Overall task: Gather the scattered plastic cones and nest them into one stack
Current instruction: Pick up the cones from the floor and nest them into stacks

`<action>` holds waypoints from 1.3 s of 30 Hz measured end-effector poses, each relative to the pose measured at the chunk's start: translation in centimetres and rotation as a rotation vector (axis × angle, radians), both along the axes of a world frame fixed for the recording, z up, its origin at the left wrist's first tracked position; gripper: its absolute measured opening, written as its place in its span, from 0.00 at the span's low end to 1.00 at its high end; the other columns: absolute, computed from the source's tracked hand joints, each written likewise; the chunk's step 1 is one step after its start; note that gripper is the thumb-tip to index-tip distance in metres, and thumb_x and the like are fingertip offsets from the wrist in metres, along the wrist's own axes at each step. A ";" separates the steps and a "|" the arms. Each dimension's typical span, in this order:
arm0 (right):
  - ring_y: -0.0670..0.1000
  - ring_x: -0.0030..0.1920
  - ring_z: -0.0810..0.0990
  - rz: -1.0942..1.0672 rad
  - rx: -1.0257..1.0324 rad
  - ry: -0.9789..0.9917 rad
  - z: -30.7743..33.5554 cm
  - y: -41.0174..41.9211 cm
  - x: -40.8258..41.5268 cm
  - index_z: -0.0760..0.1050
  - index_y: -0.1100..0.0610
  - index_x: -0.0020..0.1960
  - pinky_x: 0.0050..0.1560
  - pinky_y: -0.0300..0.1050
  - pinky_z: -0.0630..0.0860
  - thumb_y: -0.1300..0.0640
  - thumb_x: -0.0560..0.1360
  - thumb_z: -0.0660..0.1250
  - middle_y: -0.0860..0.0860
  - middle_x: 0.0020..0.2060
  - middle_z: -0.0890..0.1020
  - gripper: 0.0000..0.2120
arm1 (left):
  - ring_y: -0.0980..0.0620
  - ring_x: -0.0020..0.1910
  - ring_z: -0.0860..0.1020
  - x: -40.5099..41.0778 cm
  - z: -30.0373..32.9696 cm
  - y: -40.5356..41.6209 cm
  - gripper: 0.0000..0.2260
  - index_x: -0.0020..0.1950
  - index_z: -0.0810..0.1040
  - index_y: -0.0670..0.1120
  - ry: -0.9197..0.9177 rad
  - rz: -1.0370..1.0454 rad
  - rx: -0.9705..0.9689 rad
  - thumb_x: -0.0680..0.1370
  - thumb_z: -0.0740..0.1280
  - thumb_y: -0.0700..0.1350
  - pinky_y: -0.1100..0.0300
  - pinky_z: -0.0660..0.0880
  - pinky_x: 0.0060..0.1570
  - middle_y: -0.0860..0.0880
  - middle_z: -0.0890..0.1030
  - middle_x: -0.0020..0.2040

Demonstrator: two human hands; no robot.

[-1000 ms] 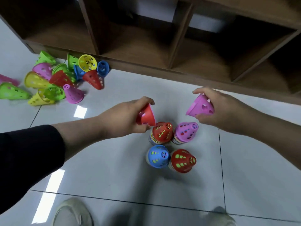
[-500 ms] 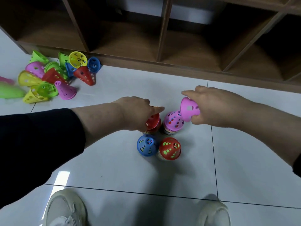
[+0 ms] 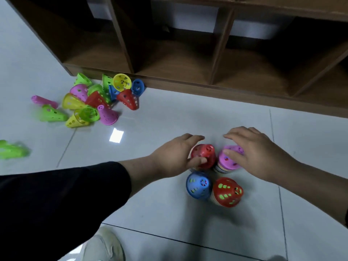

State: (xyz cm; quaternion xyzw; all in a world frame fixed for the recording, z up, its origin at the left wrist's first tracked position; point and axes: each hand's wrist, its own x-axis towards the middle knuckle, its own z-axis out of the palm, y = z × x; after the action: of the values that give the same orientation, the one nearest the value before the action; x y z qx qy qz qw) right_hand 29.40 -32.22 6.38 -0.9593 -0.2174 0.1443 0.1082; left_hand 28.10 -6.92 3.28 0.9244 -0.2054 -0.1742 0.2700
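Four short cone stacks stand close together on the floor tiles: one topped red [image 3: 204,152], one topped pink [image 3: 228,162], one topped blue [image 3: 198,185], and a second red-topped one [image 3: 227,192]. My left hand [image 3: 173,159] lies against the left side of the back red stack, fingers stretched out and thumb touching the cone. My right hand [image 3: 258,153] hovers over the pink stack with fingers spread and its thumb resting on the top cone. Several loose cones [image 3: 94,98] lie in a heap at the far left.
A brown wooden shelf unit [image 3: 188,85] with open compartments runs along the back, right behind the heap. A stray green cone [image 3: 11,149] lies at the left edge. My shoe [image 3: 103,245] is at the bottom of the view.
Both hands lowered their cones onto the back stacks: the red one on the left stack, the pink one on the right. The fingers have since opened and let go.
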 end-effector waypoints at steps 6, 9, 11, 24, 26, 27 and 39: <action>0.43 0.57 0.75 0.031 0.238 0.028 1.9 8.8 3.7 0.78 0.48 0.60 0.59 0.39 0.68 0.40 0.76 0.62 0.41 0.58 0.76 0.18 | 0.47 0.62 0.76 1.0 -1.2 10.8 0.24 0.75 0.65 0.50 -0.063 0.313 0.078 0.80 0.64 0.56 0.54 0.73 0.60 0.47 0.73 0.68; 0.43 0.55 0.76 0.099 0.250 0.076 1.9 15.5 6.1 0.76 0.47 0.62 0.57 0.41 0.71 0.43 0.77 0.64 0.40 0.58 0.75 0.16 | 0.43 0.62 0.76 1.3 -2.3 17.4 0.24 0.74 0.63 0.50 -0.054 0.531 0.148 0.80 0.65 0.53 0.50 0.74 0.59 0.44 0.74 0.67; 0.44 0.58 0.75 0.172 0.194 0.106 1.2 19.7 7.7 0.73 0.46 0.66 0.60 0.42 0.72 0.42 0.78 0.63 0.40 0.61 0.73 0.18 | 0.41 0.62 0.75 1.6 -3.3 21.0 0.24 0.73 0.62 0.51 -0.069 0.631 0.195 0.79 0.65 0.53 0.47 0.74 0.57 0.43 0.75 0.66; 0.60 0.68 0.70 0.056 0.026 0.139 -8.0 33.0 17.5 0.50 0.48 0.79 0.66 0.55 0.72 0.50 0.80 0.64 0.55 0.74 0.61 0.34 | 0.38 0.65 0.71 9.2 -7.4 25.7 0.33 0.78 0.55 0.55 -0.163 0.503 0.330 0.77 0.68 0.49 0.44 0.77 0.55 0.43 0.60 0.76; 0.61 0.70 0.67 0.076 0.005 0.113 -9.0 34.1 18.3 0.48 0.48 0.80 0.67 0.55 0.70 0.52 0.81 0.62 0.53 0.78 0.55 0.33 | 0.39 0.65 0.70 10.1 -7.6 25.4 0.31 0.77 0.58 0.54 -0.097 0.424 0.387 0.77 0.67 0.47 0.44 0.77 0.55 0.43 0.59 0.76; 0.61 0.71 0.67 0.107 -0.024 0.113 -9.5 34.5 18.7 0.48 0.49 0.80 0.67 0.55 0.70 0.53 0.81 0.61 0.53 0.78 0.55 0.33 | 0.40 0.63 0.71 10.5 -7.7 25.3 0.28 0.75 0.62 0.53 -0.068 0.384 0.433 0.77 0.67 0.45 0.46 0.77 0.53 0.43 0.61 0.75; 0.61 0.62 0.73 0.039 -0.135 0.069 -12.6 34.5 20.3 0.41 0.42 0.79 0.57 0.57 0.77 0.48 0.79 0.63 0.58 0.68 0.68 0.38 | 0.37 0.49 0.77 9.3 -8.4 25.7 0.16 0.63 0.66 0.44 0.135 0.372 0.566 0.80 0.65 0.49 0.50 0.69 0.38 0.39 0.74 0.54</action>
State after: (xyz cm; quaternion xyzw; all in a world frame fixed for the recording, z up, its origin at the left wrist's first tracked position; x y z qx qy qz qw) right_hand 49.69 2.33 -6.26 -0.9544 -0.2220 0.1938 0.0481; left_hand 37.38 18.81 -5.17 0.9707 0.0412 -0.2328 0.0429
